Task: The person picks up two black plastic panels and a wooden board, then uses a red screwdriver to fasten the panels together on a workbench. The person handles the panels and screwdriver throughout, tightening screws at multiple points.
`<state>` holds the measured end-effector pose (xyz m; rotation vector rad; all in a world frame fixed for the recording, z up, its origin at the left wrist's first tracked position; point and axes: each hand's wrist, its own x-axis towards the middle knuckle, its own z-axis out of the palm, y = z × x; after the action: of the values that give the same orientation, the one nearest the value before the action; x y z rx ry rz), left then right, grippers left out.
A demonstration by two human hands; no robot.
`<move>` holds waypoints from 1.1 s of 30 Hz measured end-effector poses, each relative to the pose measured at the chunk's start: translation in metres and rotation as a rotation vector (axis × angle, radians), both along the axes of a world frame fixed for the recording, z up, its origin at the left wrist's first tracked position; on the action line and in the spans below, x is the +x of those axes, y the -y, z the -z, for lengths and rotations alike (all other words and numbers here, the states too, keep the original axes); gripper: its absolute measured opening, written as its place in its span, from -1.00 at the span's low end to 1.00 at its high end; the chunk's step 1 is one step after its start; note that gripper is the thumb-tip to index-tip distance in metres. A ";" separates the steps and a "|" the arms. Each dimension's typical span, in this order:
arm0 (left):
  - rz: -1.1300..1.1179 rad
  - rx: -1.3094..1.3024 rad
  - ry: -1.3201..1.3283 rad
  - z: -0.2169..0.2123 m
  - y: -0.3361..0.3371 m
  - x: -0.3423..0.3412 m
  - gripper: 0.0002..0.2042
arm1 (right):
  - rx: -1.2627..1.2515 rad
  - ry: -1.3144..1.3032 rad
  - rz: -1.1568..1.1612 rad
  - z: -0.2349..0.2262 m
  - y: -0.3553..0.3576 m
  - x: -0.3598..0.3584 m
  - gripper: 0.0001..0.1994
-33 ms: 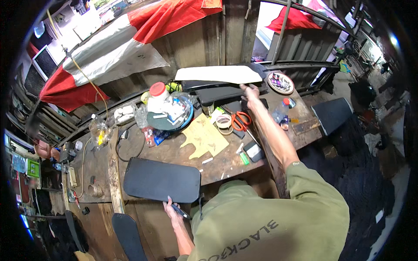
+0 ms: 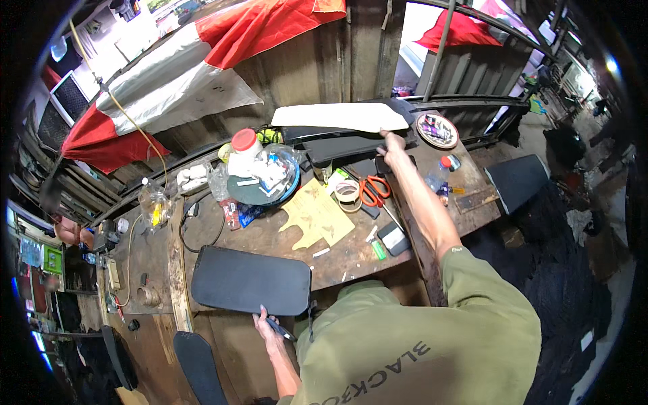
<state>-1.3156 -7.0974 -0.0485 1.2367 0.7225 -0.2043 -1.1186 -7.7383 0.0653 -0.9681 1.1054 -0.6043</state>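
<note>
My left hand point(image 2: 268, 327) is closed around a slim dark pen-like tool point(image 2: 281, 329). Its fingertips are at the near edge of a black, round-cornered flat panel point(image 2: 251, 280), which overhangs the bench front. My right arm reaches across the bench. At its end, my right hand point(image 2: 394, 150), fingers apart, is at the front of a stack of black panels point(image 2: 341, 147). A long white piece point(image 2: 337, 117) with a slanted end lies on top of that stack. I cannot make out whether the right fingers grip a panel.
Across the wooden bench point(image 2: 344, 262) lie a yellow template point(image 2: 317, 212), a tape roll point(image 2: 347, 192), red-handled scissors point(image 2: 374, 192) and a red-lidded jar point(image 2: 245, 141). A plastic bottle point(image 2: 437, 174) and round tin point(image 2: 437, 130) stand right. A wooden strip point(image 2: 177, 263) crosses the left.
My right hand has shifted slightly right along the front of the stack, and its fingers sit a little differently. My left hand and the black panel have not visibly moved.
</note>
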 end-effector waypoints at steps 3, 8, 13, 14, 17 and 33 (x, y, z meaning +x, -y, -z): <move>-0.077 0.051 -0.104 0.004 0.020 0.002 -0.75 | 0.222 0.055 0.217 0.038 0.064 0.034 -0.11; -0.092 0.113 -0.155 0.006 0.041 0.008 -0.75 | 0.130 0.132 0.268 0.070 0.107 0.065 -0.28; -0.080 0.171 -0.223 -0.005 0.048 0.011 -0.63 | -0.203 0.287 0.425 0.020 0.108 0.070 -0.71; -0.065 0.214 -0.223 -0.005 0.049 0.010 -0.60 | -0.268 0.359 0.416 0.001 0.110 0.065 -0.71; -0.072 0.330 -0.224 -0.003 0.051 0.006 -0.44 | -0.577 0.344 0.456 -0.071 0.134 0.054 -0.68; -0.019 -0.418 0.379 -0.144 0.038 0.095 -0.07 | -0.155 0.715 -0.407 -0.096 -0.067 0.049 -0.76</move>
<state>-1.2206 -7.1358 0.0954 0.8347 0.3380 -0.0933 -1.0692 -7.6715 0.1612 -0.9617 0.2205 -0.6309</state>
